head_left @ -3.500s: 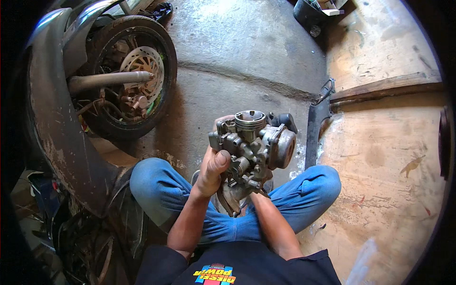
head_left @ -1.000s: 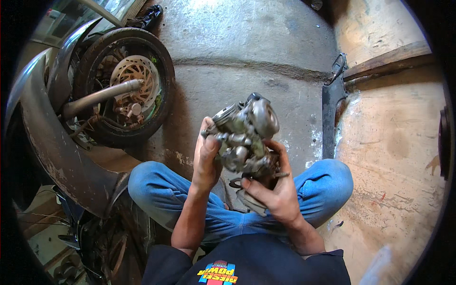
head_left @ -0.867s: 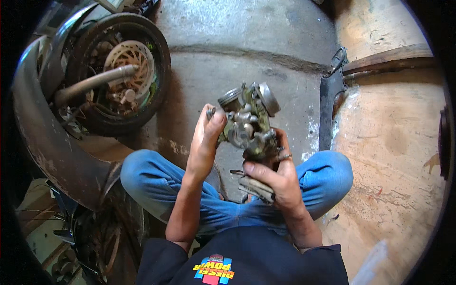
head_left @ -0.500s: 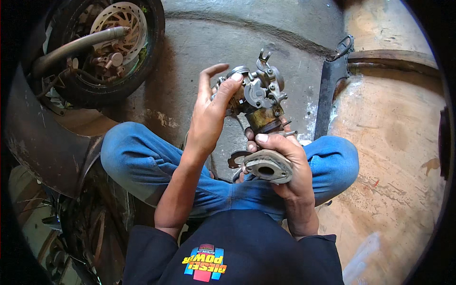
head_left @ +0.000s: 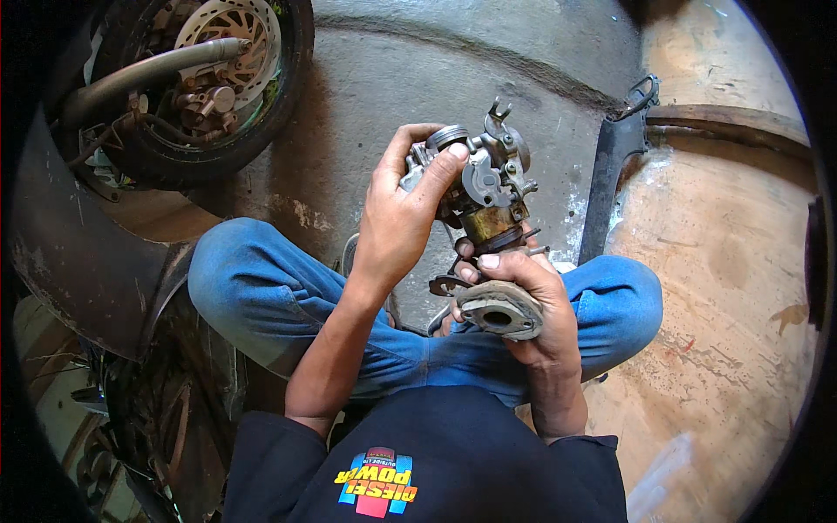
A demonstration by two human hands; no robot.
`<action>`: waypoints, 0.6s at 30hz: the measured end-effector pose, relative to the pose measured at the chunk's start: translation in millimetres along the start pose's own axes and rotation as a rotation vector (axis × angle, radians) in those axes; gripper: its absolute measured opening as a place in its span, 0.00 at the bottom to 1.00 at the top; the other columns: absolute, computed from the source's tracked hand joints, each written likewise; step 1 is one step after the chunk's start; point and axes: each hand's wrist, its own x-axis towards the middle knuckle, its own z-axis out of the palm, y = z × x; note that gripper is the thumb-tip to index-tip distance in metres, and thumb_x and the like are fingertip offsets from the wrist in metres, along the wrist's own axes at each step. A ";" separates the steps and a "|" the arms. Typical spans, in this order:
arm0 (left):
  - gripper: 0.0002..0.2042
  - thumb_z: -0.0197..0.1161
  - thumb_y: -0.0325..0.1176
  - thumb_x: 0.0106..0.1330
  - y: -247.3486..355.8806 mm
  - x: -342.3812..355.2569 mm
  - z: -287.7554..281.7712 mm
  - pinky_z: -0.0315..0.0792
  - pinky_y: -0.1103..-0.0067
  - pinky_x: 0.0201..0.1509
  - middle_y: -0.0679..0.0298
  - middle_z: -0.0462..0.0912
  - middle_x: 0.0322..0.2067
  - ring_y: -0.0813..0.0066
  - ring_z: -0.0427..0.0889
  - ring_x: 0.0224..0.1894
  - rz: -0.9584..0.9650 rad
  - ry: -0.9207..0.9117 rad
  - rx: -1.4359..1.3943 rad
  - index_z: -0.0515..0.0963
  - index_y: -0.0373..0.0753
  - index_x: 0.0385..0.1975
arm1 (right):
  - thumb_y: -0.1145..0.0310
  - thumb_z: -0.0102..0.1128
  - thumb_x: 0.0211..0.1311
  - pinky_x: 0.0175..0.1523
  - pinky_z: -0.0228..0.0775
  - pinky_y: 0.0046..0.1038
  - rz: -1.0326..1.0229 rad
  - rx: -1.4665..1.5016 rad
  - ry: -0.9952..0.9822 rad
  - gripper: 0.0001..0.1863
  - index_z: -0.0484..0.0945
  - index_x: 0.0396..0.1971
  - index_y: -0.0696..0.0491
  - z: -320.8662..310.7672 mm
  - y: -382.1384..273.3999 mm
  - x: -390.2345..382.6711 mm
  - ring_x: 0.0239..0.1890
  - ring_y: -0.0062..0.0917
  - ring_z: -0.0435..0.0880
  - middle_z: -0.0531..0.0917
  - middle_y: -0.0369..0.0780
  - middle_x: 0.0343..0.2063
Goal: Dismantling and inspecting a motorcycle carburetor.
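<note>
A greasy metal carburetor (head_left: 486, 185) is held up between my hands, above the gap between my bent knees. My left hand (head_left: 392, 209) is closed round its upper left side, the thumb pressed beside a round metal collar. From below right, my right hand (head_left: 542, 305) grips the lower end. Its thumb lies along an oval metal flange (head_left: 520, 326) with a dark round hole, which faces me below the carburetor's brownish body. Left of that flange sticks out a flat dark plate (head_left: 446, 285). My right fingers are partly hidden behind these parts.
At the upper left stands a wheel with a black tyre (head_left: 296, 96) and a brake disc (head_left: 261, 52). A dark curved panel (head_left: 78, 253) lies below it. A long black plastic part (head_left: 602, 179) rests on the grey concrete floor (head_left: 366, 65), beside brownish flooring (head_left: 715, 261) at right.
My left index finger, raised off the carburetor before, has curled in against its far side. The left hand has moved slightly right and up. The right hand keeps its grip.
</note>
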 end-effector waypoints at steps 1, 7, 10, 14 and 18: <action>0.19 0.66 0.44 0.71 1.4 -0.9 -0.5 0.74 0.81 0.43 0.63 0.83 0.35 0.81 0.79 0.38 -0.001 0.002 0.000 0.78 0.34 0.50 | 0.80 0.61 0.63 0.40 0.87 0.36 0.002 -0.001 0.000 0.25 0.64 0.58 0.60 -0.1 -0.2 0.6 0.41 0.28 0.85 0.81 0.45 0.43; 0.17 0.67 0.43 0.69 2.3 -2.6 -1.9 0.73 0.79 0.37 0.65 0.81 0.29 0.82 0.78 0.33 -0.022 0.070 0.062 0.79 0.34 0.44 | 0.81 0.61 0.61 0.38 0.86 0.30 0.029 -0.028 0.019 0.26 0.64 0.59 0.57 -5.3 1.7 7.1 0.39 0.27 0.85 0.81 0.45 0.41; 0.16 0.67 0.42 0.68 0.7 -3.0 -1.8 0.73 0.79 0.35 0.64 0.82 0.29 0.81 0.78 0.31 0.047 0.106 0.044 0.79 0.33 0.43 | 0.81 0.61 0.61 0.39 0.85 0.30 -0.022 -0.109 -0.035 0.27 0.64 0.60 0.56 -0.3 1.6 8.0 0.39 0.26 0.85 0.82 0.45 0.40; 0.15 0.68 0.40 0.67 2.0 -2.7 -0.3 0.75 0.78 0.38 0.62 0.85 0.30 0.80 0.81 0.32 -0.005 0.136 0.020 0.80 0.32 0.42 | 0.82 0.60 0.60 0.41 0.83 0.29 -0.062 -0.135 -0.006 0.27 0.64 0.60 0.55 1.1 6.7 10.7 0.38 0.25 0.84 0.81 0.45 0.40; 0.15 0.68 0.39 0.67 -1.9 -0.4 -2.8 0.76 0.77 0.40 0.60 0.87 0.30 0.79 0.84 0.34 -0.029 0.149 0.026 0.80 0.31 0.42 | 0.82 0.61 0.61 0.40 0.82 0.27 -0.055 -0.169 0.020 0.27 0.65 0.59 0.55 -1.3 9.6 15.3 0.37 0.25 0.84 0.81 0.44 0.40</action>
